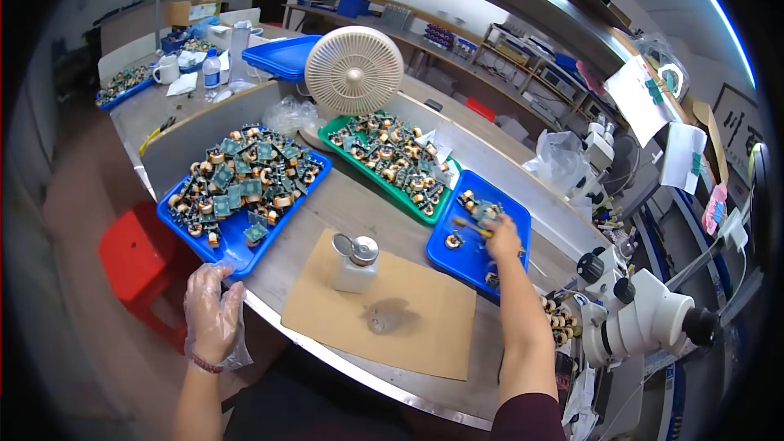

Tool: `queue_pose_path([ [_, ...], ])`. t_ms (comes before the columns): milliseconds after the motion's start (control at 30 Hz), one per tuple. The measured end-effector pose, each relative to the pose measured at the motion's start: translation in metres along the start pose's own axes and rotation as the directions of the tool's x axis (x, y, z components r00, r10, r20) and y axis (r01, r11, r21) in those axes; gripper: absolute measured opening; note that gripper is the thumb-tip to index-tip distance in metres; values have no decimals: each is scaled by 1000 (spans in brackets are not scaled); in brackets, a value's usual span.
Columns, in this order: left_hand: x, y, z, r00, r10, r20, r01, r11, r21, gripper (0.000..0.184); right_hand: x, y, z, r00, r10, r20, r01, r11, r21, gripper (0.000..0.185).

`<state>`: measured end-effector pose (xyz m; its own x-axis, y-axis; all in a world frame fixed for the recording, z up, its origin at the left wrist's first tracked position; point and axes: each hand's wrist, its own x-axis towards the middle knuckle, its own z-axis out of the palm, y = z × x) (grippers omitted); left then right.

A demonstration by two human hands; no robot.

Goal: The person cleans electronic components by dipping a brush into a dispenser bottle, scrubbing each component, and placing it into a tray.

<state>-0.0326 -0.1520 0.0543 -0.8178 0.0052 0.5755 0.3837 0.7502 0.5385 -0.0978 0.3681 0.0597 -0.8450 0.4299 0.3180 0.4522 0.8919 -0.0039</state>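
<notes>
The silver metal front edge of the grey tabletop (318, 204) runs from left of centre down to the bottom of the frame, and a strip of its surface lies between the large blue plastic tray (238, 257) at left and the flat brown cardboard sheet (433, 310) at lower centre. In the smaller blue plastic tray (441, 257), right of centre, blue floor shows around a few parts, leaving room left of the right hand (505, 240). That bare hand bends its fingers at a green circuit board (487, 210) in the tray's upper half; blur hides whether it grips. A thin yellowish-brown stick (474, 227) at its fingertips points left, its long axis sloping slightly down to the right. The left hand (214, 310), in a crinkled clear plastic glove, is loosely curled with thumb and fingers parted, beside the large tray's near corner. Copper-coloured ring coils and green boards heap that tray and the green plastic tray (390, 186) at upper centre. A squarish whitish bottle (355, 278) with a round metal top stands on the cardboard
</notes>
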Motion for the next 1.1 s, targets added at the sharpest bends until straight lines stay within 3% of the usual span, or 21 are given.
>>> queue_pose_path([
  [33,1,-3,0,1000,18,-21,-18,1000,21,30,7,-1,1,993,109,-53,-107,994,33,32],
  [67,1,-12,2,995,86,-50,-82,994,78,31,10,-4,-7,981,90,-174,-62,985,158,26],
  [100,3,-15,2,994,91,-55,-84,989,121,30,23,-7,-12,994,62,-87,-40,973,227,19],
  [133,7,-14,-1,998,52,-43,-45,988,148,29,15,-7,-14,993,-61,-106,103,882,460,23],
  [167,10,-15,-2,999,4,-34,0,990,143,31,16,-8,-11,993,-112,39,73,838,540,23],
  [200,15,-16,-2,999,-26,-29,30,987,156,33,1,-23,-30,948,-82,308,-105,830,547,24],
  [267,23,-18,0,999,-40,-33,46,977,210,37,-19,-32,-38,844,-278,459,8,861,508,21],
  [300,26,-19,3,996,-71,-50,81,969,236,41,-25,-39,-35,808,-199,554,-76,898,434,20],
  [367,36,-22,8,991,-135,-1,129,944,304,48,-24,-26,0,844,-312,437,30,840,542,20],
  [400,40,-26,13,988,-153,5,143,936,321,53,-10,-10,19,878,-337,340,215,912,350,23],
  [467,48,-35,21,987,-162,-15,154,902,403,57,-19,-10,22,936,-327,-130,338,939,68,21],
  [500,52,-42,25,984,-171,-50,177,890,420,55,-21,-16,13,928,-347,-137,360,929,84,21],
  [533,56,-49,26,988,-148,-54,157,907,391,53,-23,-21,-5,962,-272,-24,272,951,146,20],
  [600,70,-40,16,960,-273,58,217,861,460,43,-30,-19,-41,967,-116,228,68,975,212,20],
  [633,75,-33,13,934,-338,117,244,841,483,37,-39,-19,-56,963,-123,240,70,974,217,19],
  [667,74,-30,18,962,-267,63,189,811,554,25,-49,-17,-63,959,-125,254,69,973,220,19],
  [767,69,-19,25,949,-217,230,103,899,426,22,-69,20,-47,969,-164,183,83,921,382,15],
  [933,56,-16,29,991,-92,97,92,996,5,38,-118,-4,-83,982,-173,72,73,708,703,12],
  [1000,51,-13,30,995,-102,0,99,970,-224,44,-142,-9,-85,986,-165,39,68,593,803,13],
  [1033,47,-14,37,992,-95,-81,51,903,-426,43,-154,-19,-89,990,-119,75,7,574,819,15],
  [1100,31,-11,47,984,-171,-54,88,723,-685,42,-173,-24,-88,984,-85,160,-104,461,881,21],
])
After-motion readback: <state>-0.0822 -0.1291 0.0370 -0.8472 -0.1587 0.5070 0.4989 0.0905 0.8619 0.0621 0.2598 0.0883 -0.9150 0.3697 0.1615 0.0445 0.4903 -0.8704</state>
